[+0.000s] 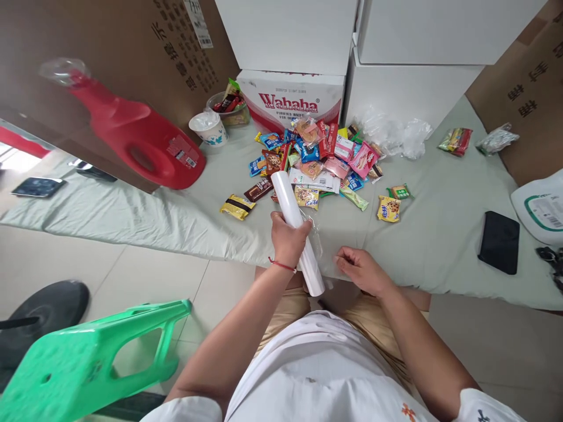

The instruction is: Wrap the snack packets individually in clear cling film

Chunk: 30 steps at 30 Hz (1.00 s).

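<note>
My left hand (289,237), with a red cord at the wrist, is closed around a long white roll of plastic film (288,199). The roll slants over the front edge of the cloth-covered table (422,246). A loose, see-through piece of film (314,234) hangs from its right side. To the right, at the table edge, my right hand (358,268) has its fingers curled together; whether film is pinched in them is hard to make out. Just beyond the roll lies a heap of wrapped snacks (310,152) in many colours.
Behind the snacks stand a Wahaha carton (294,97) and crumpled clear plastic (396,135). A red jug (145,138) and paper cup (209,129) are left; a black phone (499,241) and white bottle (541,205) right. A green stool (83,346) stands lower left.
</note>
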Available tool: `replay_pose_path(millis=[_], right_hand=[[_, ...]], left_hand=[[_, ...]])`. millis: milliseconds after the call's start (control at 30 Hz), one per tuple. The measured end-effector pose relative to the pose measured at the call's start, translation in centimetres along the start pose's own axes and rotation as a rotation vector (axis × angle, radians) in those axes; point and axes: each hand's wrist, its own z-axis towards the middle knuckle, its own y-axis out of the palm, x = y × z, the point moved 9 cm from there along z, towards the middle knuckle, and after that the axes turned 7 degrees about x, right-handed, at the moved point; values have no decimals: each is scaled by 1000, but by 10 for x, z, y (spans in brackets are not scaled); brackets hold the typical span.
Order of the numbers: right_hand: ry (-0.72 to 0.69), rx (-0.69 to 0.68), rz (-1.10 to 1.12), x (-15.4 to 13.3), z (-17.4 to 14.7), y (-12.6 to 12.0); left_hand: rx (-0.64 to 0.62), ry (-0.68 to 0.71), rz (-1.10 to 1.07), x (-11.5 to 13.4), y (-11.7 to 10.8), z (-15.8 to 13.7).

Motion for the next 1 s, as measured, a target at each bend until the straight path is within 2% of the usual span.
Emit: replay_pose_path(millis=[100,233,300,433,633,767,867,1000], right_hand=[[-32,73,-16,0,-1,10],[6,322,93,11,-3,15],[29,376,149,17,-2,17],[74,351,186,24,1,18],[76,199,81,12,6,-3],[153,99,156,15,11,-13],[140,118,155,17,9,-9],[53,221,59,16,-6,6]], left_hand=[[-3,6,-12,2,3,-2],[-8,12,-15,6,8,-7],[-12,11,-8,7,9,-9],[-7,20,20,8,9,-11],[-78,36,31,9,10,-8],[-135,-64,-91,1,13,-5],[-110,-124,-93,-8,13,-1],[-45,-124,-95,-14,12,3]])
